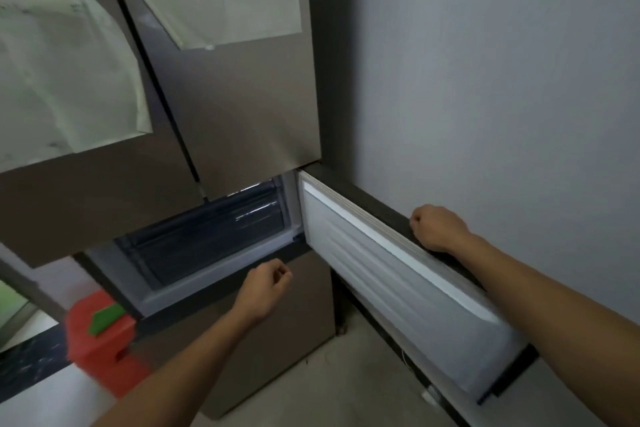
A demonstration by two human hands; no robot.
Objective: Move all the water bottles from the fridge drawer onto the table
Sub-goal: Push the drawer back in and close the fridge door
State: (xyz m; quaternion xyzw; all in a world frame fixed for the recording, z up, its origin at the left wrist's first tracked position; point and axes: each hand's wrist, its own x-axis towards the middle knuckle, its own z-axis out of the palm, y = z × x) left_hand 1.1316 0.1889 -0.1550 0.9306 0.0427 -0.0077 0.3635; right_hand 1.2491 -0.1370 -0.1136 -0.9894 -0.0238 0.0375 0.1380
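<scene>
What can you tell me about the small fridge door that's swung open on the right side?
The fridge door is a low, wide panel swung open to the right, standing close to the grey wall. Its inner face is white ribbed plastic, framed by a pale gasket, and its top edge looks dark. The right hand grips that top edge with its fingers curled over it. The left hand does not touch it.

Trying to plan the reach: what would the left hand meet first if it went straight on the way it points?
The left hand points at the lower right corner of the open compartment, by the door hinge. It would probably meet the rim there first, though depth is unclear.
</scene>
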